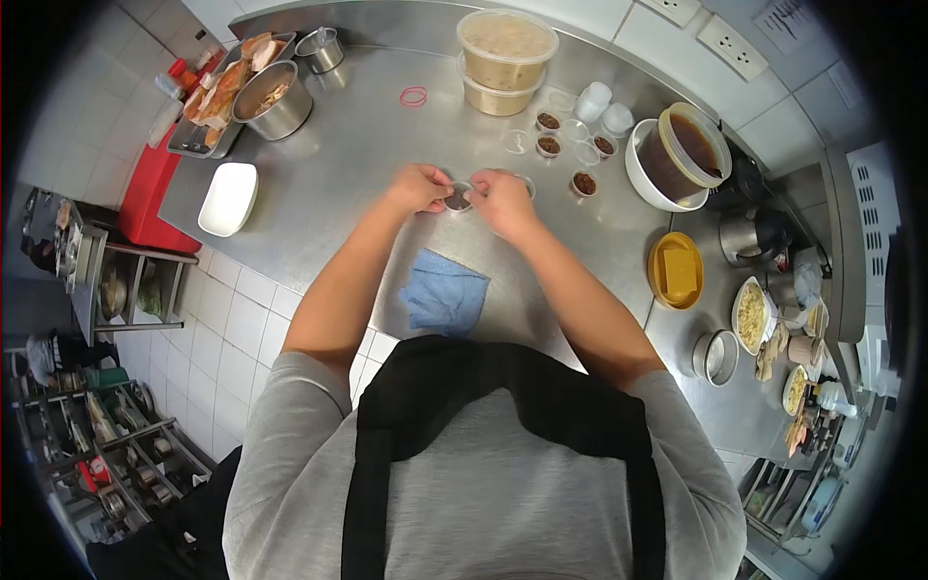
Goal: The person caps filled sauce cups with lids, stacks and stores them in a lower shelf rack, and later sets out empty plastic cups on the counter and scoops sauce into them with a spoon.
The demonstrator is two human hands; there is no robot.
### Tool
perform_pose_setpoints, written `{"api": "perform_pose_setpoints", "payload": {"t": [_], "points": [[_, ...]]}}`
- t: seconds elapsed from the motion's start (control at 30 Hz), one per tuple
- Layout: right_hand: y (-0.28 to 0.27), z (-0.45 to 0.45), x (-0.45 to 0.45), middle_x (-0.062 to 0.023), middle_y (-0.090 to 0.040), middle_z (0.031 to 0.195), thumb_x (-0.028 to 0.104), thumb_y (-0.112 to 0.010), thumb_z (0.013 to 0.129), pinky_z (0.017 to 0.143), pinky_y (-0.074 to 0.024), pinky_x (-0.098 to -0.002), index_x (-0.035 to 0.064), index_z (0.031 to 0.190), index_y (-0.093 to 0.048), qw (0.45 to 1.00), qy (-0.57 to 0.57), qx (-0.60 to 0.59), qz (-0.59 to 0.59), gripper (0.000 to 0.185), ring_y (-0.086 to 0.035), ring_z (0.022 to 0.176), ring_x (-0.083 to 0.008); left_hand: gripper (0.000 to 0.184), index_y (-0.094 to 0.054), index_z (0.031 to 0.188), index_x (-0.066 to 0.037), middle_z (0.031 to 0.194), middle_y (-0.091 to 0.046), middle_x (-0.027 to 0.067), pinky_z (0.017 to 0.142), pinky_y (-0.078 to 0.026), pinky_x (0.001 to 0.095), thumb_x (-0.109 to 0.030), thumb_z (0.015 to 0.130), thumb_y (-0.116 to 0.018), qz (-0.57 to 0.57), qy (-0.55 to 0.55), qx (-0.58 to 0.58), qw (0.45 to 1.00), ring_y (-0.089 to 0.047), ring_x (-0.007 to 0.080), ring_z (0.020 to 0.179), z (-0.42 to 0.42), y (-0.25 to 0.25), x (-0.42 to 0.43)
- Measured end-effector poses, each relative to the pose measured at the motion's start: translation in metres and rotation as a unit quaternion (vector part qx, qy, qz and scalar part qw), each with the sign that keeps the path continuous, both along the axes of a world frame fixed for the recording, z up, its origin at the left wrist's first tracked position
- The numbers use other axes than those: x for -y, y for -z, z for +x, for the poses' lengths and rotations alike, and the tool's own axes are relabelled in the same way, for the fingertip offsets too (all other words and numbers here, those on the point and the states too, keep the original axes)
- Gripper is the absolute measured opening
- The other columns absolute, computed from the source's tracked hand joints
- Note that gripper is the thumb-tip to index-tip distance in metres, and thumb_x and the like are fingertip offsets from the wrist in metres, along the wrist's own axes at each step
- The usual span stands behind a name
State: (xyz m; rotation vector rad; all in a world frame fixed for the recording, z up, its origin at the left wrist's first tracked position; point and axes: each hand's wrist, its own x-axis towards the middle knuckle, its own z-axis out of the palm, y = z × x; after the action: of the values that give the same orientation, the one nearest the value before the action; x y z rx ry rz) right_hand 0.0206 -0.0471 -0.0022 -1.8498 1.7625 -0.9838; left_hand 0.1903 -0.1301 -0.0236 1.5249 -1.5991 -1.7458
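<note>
**Both hands hold one small cup on the steel surface**

We see the left hand [418,189] with its fingers closed narrow at the left edge of a small clear cup [458,209], which has dark content. The right hand [501,201] has its fingers close together at the opposite edge, so the cup is held between the two hands. It is at or just above the steel surface [338,126]; we cannot tell if it touches.

We take this cup as the centre of the clock, with twelve at the top of the view. Just beside the right hand, partly hidden by it, we see a clear round lid [529,184]. At six o'clock lies a crumpled blue cloth [447,293].

At two o'clock stand four filled cups [584,193] among other loose lids [515,142], and behind them white stacked cups [594,101]. At one o'clock are two stacked tubs [507,75]; at eleven, red bands [414,97].

Farther out, near three o'clock, a white bowl [638,164] carries a tub of brown liquid [692,135]. Between three and four we find a yellow dish [675,303]. At nine is a white dish [229,203], and at ten a steel pot [290,118] beside a tray [220,151] with pieces of meat [227,92].
</note>
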Motion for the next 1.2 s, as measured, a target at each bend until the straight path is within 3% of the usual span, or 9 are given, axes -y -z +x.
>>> {"api": "perform_pose_setpoints", "payload": {"t": [0.13,0.33,0.43,0.57,0.7,0.77,0.83,0.93,1.2], "points": [[-0.002,0.003,0.028,-0.0121,-0.066,0.073,0.010,-0.074,0.070,0.065,-0.0538,-0.0303,0.0020,0.085,-0.065,0.978,-0.022,-0.133,0.156,0.020,-0.067,0.068,-0.0219,0.012,-0.064,0.085,-0.004,0.075,-0.064,0.0056,0.054,-0.055,0.0272,-0.007,0.076,-0.071,0.012,0.038,0.039,0.998,-0.061,0.0137,0.062,-0.011,-0.007,0.001],[-0.015,0.004,0.066,-0.0119,-0.065,0.062,0.013,-0.077,0.067,0.054,-0.0536,-0.0303,-0.0003,0.075,-0.068,0.907,-0.100,-0.112,0.392,0.018,-0.065,0.055,-0.0211,0.016,-0.065,0.083,-0.002,0.073,-0.065,0.0101,0.053,-0.055,0.0303,-0.006,0.070,-0.074,-0.015,0.197,0.175,0.964,-0.063,0.0176,0.060,-0.029,-0.009,0.032],[-0.019,0.007,0.071,-0.0105,-0.065,0.060,0.008,-0.077,0.066,0.048,-0.0521,-0.0272,0.0005,0.072,-0.068,0.904,-0.102,-0.094,0.404,0.013,-0.065,0.051,-0.0180,0.016,-0.065,0.082,-0.001,0.073,-0.066,0.0117,0.052,-0.055,0.0311,-0.006,0.070,-0.074,-0.033,0.219,0.191,0.956,-0.064,0.0179,0.061,-0.028,-0.010,0.034],[-0.032,0.003,0.055,-0.0144,-0.065,0.085,0.016,-0.077,0.069,0.066,-0.0541,-0.0343,-0.0016,0.088,-0.063,0.926,-0.112,-0.168,0.319,0.030,-0.066,0.076,-0.0235,0.018,-0.065,0.082,-0.001,0.069,-0.065,0.0112,0.057,-0.055,0.0326,-0.010,0.069,-0.075,-0.061,0.208,0.222,0.951,-0.065,0.0188,0.064,-0.027,-0.005,0.028],[-0.054,-0.033,-0.011,-0.0134,-0.052,0.113,0.032,-0.077,0.070,0.091,-0.0438,-0.0408,0.0047,0.112,-0.052,0.986,0.063,-0.122,0.093,0.056,-0.051,0.109,-0.0299,0.025,-0.064,0.087,-0.001,0.076,-0.065,0.0104,0.066,-0.052,0.0321,-0.020,0.073,-0.074,-0.304,0.159,0.209,0.916,-0.064,0.0184,0.072,-0.025,-0.040,-0.001],[-0.040,-0.076,-0.027,-0.0130,-0.052,0.113,0.030,-0.080,0.066,0.093,-0.0424,-0.0397,0.0049,0.115,-0.048,0.977,0.189,-0.102,0.008,0.064,-0.049,0.108,-0.0306,0.027,-0.062,0.086,0.000,0.082,-0.064,0.0089,0.065,-0.050,0.0303,-0.023,0.078,-0.071,-0.445,0.075,0.184,0.873,-0.063,0.0158,0.074,-0.037,-0.044,-0.009],[-0.026,-0.101,-0.034,-0.0122,-0.054,0.111,0.028,-0.081,0.063,0.092,-0.0421,-0.0395,0.0049,0.117,-0.047,0.952,0.273,-0.136,0.006,0.069,-0.049,0.106,-0.0306,0.029,-0.062,0.091,-0.001,0.086,-0.064,0.0070,0.071,-0.049,0.0289,-0.028,0.082,-0.068,-0.286,0.061,0.000,0.956,-0.061,0.0156,0.078,-0.072,-0.038,-0.002],[-0.005,-0.118,-0.030,-0.0105,-0.056,0.105,0.025,-0.083,0.060,0.088,-0.0430,-0.0391,0.0054,0.122,-0.043,0.948,0.302,-0.093,0.025,0.075,-0.051,0.100,-0.0296,0.039,-0.056,0.106,-0.004,0.097,-0.061,0.0047,0.080,-0.045,0.0290,-0.038,0.087,-0.061,-0.024,0.081,-0.151,0.985,-0.055,0.0166,0.088,-0.136,-0.034,-0.008],[0.023,-0.142,-0.067,-0.0093,-0.059,0.102,0.011,-0.083,0.058,0.075,-0.0474,-0.0312,0.0070,0.127,-0.036,0.971,0.202,0.128,-0.025,0.084,-0.056,0.083,-0.0189,0.043,-0.050,0.112,-0.009,0.103,-0.058,0.0039,0.087,-0.039,0.0356,-0.046,0.090,-0.053,0.120,0.002,-0.173,0.977,-0.050,0.0166,0.098,-0.207,-0.021,-0.032]]}}
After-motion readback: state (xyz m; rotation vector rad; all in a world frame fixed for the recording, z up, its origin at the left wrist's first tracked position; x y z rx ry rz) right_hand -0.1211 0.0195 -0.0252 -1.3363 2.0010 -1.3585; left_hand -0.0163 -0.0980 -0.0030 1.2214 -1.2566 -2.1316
